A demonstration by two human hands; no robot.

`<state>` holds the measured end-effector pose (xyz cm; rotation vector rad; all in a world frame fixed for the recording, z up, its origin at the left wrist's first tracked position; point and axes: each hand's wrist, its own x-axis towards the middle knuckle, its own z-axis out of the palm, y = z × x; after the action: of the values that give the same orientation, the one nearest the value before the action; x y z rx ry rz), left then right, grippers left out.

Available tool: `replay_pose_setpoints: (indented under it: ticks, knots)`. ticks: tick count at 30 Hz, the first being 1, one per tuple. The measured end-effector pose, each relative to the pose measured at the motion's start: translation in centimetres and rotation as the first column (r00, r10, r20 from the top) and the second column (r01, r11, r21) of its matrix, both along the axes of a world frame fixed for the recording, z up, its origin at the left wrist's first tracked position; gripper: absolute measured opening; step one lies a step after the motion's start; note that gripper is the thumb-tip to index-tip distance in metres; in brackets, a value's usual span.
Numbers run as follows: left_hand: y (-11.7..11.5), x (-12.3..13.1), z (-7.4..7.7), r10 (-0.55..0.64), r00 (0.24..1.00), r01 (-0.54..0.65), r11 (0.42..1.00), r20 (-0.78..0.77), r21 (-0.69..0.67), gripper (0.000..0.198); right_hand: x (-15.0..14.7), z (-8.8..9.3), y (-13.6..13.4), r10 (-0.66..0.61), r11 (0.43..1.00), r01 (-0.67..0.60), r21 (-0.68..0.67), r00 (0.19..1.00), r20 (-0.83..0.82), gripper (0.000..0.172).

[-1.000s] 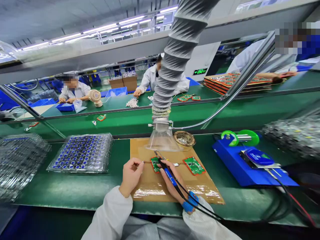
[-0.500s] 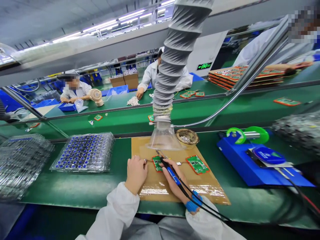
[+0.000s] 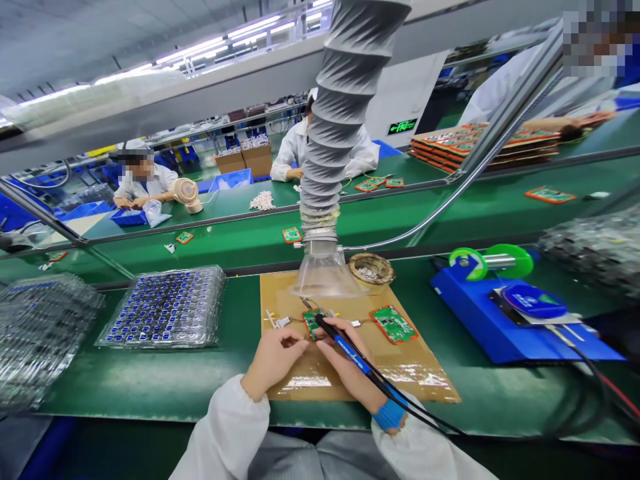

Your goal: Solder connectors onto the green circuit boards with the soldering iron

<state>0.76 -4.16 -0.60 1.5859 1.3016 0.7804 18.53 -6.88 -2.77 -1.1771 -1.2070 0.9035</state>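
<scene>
Right hand (image 3: 345, 365) clamps one blue-black soldering iron (image 3: 350, 348) over a small green board (image 3: 313, 323) — second board (image 3: 393, 324) nearby makes two; left hand (image 3: 273, 360) grip pinched shut, contents unclear.

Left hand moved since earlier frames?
Yes. The left hand drew back toward the person, away from the green board, nearer the right hand gripping the soldering iron.

1. Electronics assembly factory floor: long green counters (image 3: 150, 380) run across the frame.
2. Centre: ribbed fume-extraction hose (image 3: 345, 100) hangs over green circuit boards (image 3: 393, 324); blue soldering station (image 3: 480, 313) at right.
3. Left: clear trays of blue components (image 3: 165, 307).
4. Upper left: seated workers in white coats (image 3: 150, 181) under strip lights (image 3: 200, 50).
</scene>
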Motion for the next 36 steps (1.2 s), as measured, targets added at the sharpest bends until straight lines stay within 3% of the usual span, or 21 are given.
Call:
replay_pose_setpoints:
  ticks: [3, 10, 22, 26, 30, 36]
  knots:
    - [-0.6, 0.2, 0.9, -0.05, 0.991, 0.069, 0.985, 0.125, -0.159, 0.019, -0.7, 0.1, -0.2, 0.062, 0.996, -0.07, -0.058, 0.99, -0.13, 0.034]
    - [-0.7, 0.2, 1.9, -0.113, 0.993, 0.115, 0.983, 0.026, -0.143, 0.025, -1.2, 0.5, -0.4, 0.06, 0.991, -0.084, -0.1, 0.974, -0.22, 0.037]
    - [0.7, 0.8, 1.1, -0.042, 0.999, 0.04, 0.998, -0.029, -0.049, 0.017, -1.4, -0.2, 0.5, -0.062, 0.994, 0.049, -0.101, 0.989, -0.131, 0.029]
    - [1.7, 0.9, 1.1, -0.067, 0.995, 0.073, 0.993, -0.072, 0.091, 0.015, -1.2, -1.2, 0.7, -0.069, 0.994, 0.062, -0.092, 0.995, -0.076, 0.027]
    - [3.6, 0.7, 0.5, -0.043, 0.966, 0.11, 0.961, -0.254, 0.255, 0.015, 0.0, -2.1, 0.3, -0.147, 0.985, 0.15, -0.082, 0.988, 0.045, 0.028]
    - [5.7, 0.7, -0.9, -0.067, 0.92, 0.121, 0.986, -0.387, 0.116, 0.016, 3.2, -2.7, -0.7, -0.216, 0.973, 0.23, -0.037, 0.951, 0.221, 0.027]
